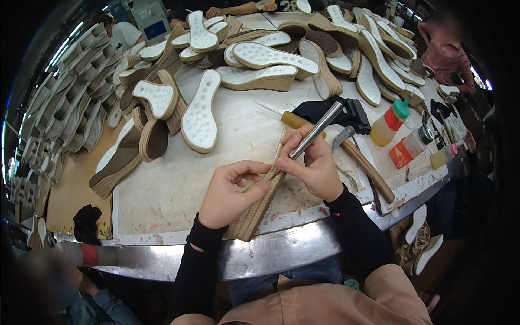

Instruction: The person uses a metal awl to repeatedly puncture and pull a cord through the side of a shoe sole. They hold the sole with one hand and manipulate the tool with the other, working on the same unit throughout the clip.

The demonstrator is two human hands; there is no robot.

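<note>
My left hand (230,189) pinches the side of a braided, jute-covered wedge sole (252,219), which stands tilted at the table's near edge. My right hand (317,170) grips the far end of that sole, fingers closed. A shiny metal rod (319,127) is also held in my right hand, slanting up and away to the right; its lower end is near my thumb. Just beyond my fingers lies an awl with a yellow handle (295,120). To the right of my right hand rests a hammer with a wooden handle (371,170).
Wedge soles with white dimpled tops (203,111) are heaped across the far table, and more stand stacked at left. Glue bottles (389,124) and a red-labelled bottle (410,147) stand at right. A black item (352,116) lies beyond the hammer. Other people sit around.
</note>
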